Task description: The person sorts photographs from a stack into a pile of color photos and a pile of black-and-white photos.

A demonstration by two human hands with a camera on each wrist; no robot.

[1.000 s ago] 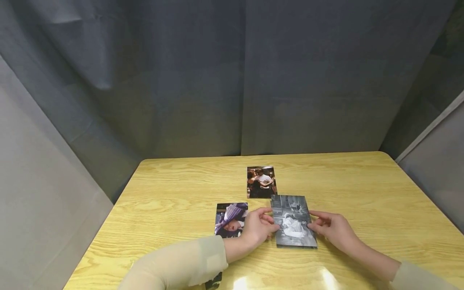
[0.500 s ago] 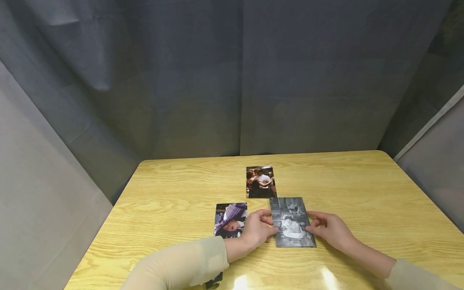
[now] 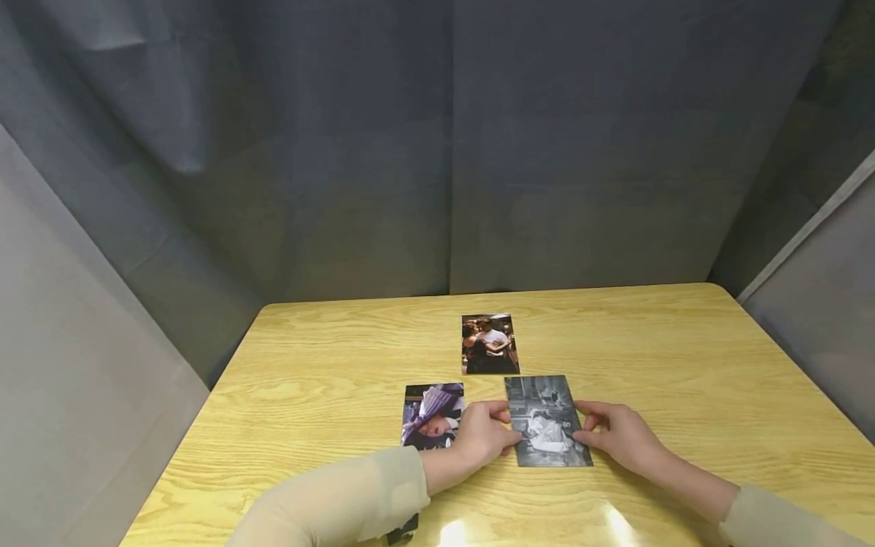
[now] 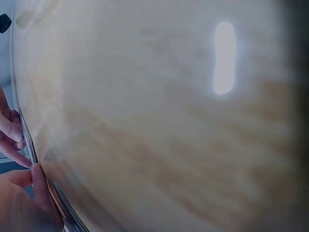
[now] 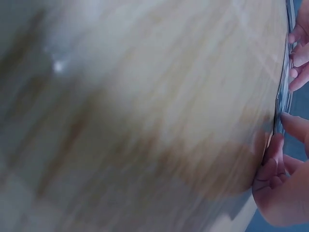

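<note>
A black-and-white photo lies on the yellow wooden table, near the front. My left hand pinches its left edge and my right hand pinches its right edge. In the left wrist view my fingers sit at the photo's thin edge, with the blurred tabletop filling the rest. The right wrist view shows my fingers at the photo's other edge.
A colour photo of a couple lies just beyond the black-and-white one. A photo with a purple hat lies to its left, partly under my left hand. Grey cloth walls stand behind and beside the table.
Both hands have slid the black-and-white photo slightly toward me, leaving a small gap to the couple photo.
</note>
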